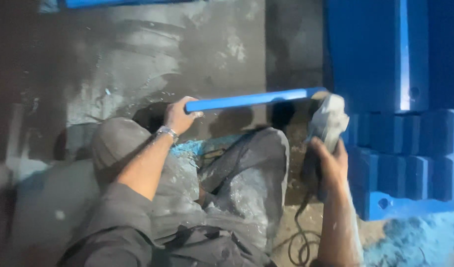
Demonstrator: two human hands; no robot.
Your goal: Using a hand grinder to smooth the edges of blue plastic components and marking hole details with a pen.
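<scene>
Between hands: blue bar, left hand gripping end, right hand holding grinder.

Dim, grainy picture here, everything washed in a cool blue-grey cast, with the only strong glare a narrow white streak running down the stack of bright blue moulded plastic blocks. Left of that stack the rough grey concrete floor catches patchy light in its middle and sinks into near-black shadow at its far left edge. Motion blur softens every outline, the picture's lower corners worst of all.
</scene>
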